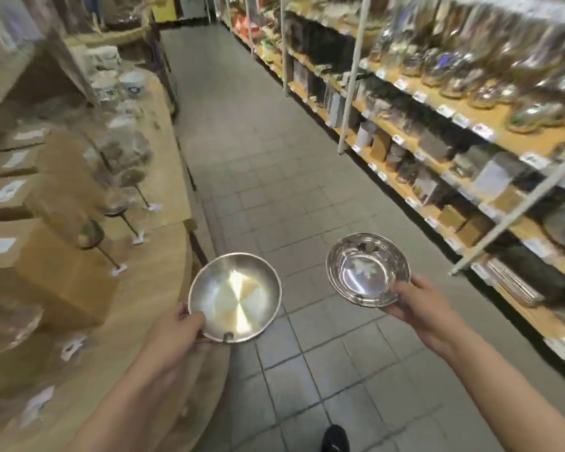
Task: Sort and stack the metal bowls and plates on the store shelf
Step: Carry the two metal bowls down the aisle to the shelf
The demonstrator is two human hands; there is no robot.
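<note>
Store aisle, left hand (177,334) pinching rim of plain metal bowl (235,296) over tiled floor (258,177), right hand (421,308) gripping edge of embossed metal plate (367,269), wooden shelves (516,141) alongside

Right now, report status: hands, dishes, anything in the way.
Left hand grips plain bowl by rim. Right hand grips patterned plate. Both held apart over aisle floor. Nothing between them.
</note>
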